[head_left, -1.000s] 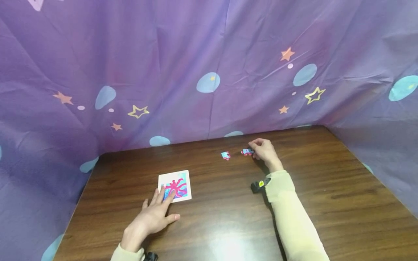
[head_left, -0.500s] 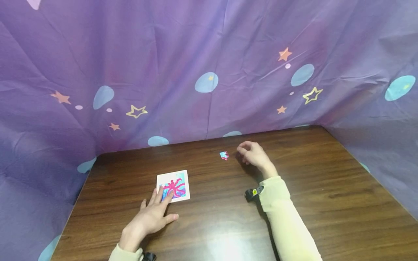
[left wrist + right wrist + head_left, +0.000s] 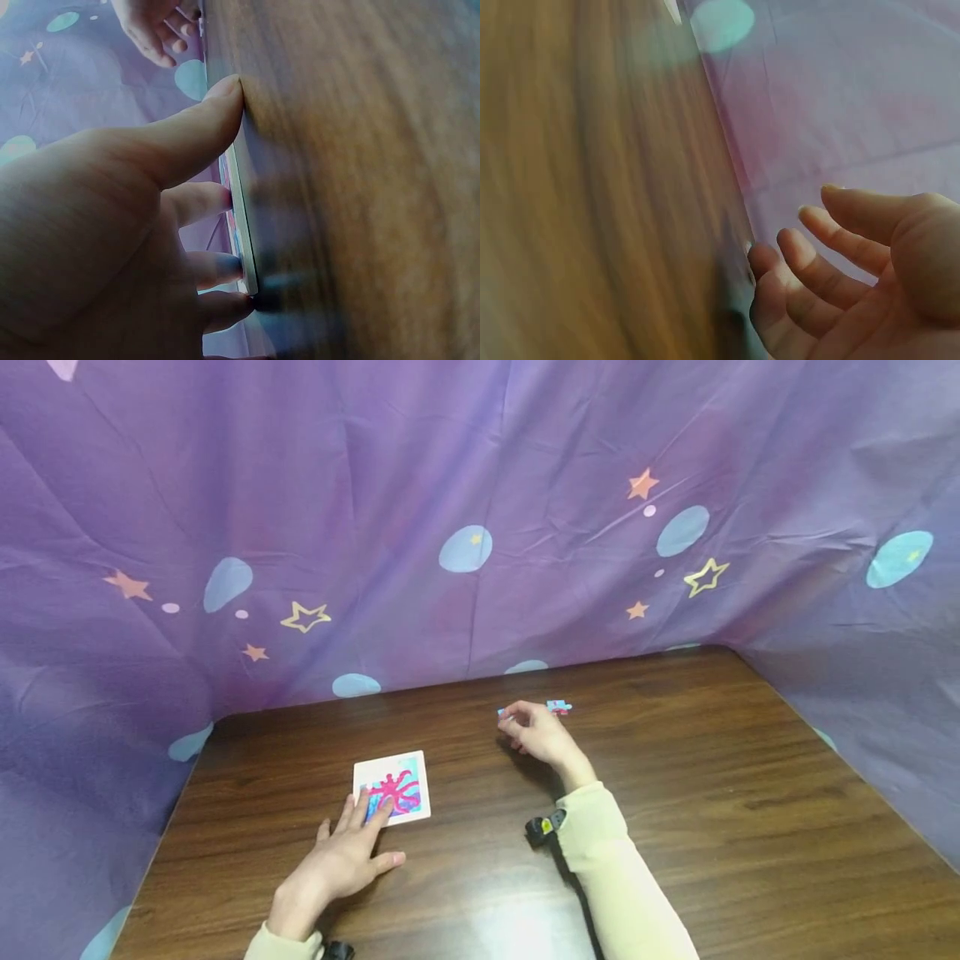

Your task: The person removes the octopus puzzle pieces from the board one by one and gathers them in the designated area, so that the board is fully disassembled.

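White glare on tabletop (image 3: 465, 852); wrist views dimmer, tabletop smeared by blur

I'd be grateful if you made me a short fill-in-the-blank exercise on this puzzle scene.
1. The puzzle board pictures a pink ____ with long, curling arms.
2. The fingers resting on the puzzle board are the person's ____ ones (left or right).
3. In the head view, a puzzle piece lies to the ____ (left or right) of the puzzle board.
4. The cloth behind the table is mainly ____ in colour.

Missing words: octopus; left; right; purple.
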Tool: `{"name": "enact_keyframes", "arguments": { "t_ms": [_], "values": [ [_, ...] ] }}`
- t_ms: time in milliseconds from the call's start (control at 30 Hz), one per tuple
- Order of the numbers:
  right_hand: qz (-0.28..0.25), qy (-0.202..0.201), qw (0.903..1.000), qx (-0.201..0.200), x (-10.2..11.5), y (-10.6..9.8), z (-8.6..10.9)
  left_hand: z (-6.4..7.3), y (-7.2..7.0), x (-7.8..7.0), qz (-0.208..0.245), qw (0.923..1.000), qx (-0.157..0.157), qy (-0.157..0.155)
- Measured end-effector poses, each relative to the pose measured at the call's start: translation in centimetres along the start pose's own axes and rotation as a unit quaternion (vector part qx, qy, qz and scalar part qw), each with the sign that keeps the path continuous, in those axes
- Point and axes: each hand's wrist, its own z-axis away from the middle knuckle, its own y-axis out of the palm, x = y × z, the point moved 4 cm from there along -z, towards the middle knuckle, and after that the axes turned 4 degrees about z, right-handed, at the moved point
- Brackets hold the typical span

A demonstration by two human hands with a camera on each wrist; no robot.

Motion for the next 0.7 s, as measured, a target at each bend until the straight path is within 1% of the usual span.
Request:
{"name": "enact_keyframes", "arguments": {
  "t_ms": [167,267,400,533,700],
  "values": [
    [0.015,-0.019,0.9997,0.006,1.1,2.4,0.3,0.0,0.0,0.0,0.001,1.0000,-0.004,0.004],
    [0.007,-0.031,0.9995,0.005,1.6,3.8,0.6,0.0,0.1,0.0,0.000,1.0000,-0.001,0.002],
    [-0.011,-0.034,0.9993,-0.008,2.1,5.5,0.9,0.0,0.2,-0.1,-0.001,1.0000,0.003,0.002],
    [-0.005,-0.035,0.9991,-0.023,2.7,7.1,1.2,0.0,0.1,-0.1,-0.002,1.0000,-0.003,0.002],
    [0.004,-0.037,0.9992,-0.017,4.0,8.7,1.2,0.0,-0.1,-0.2,-0.008,0.9999,-0.007,0.001]
  ]
}}
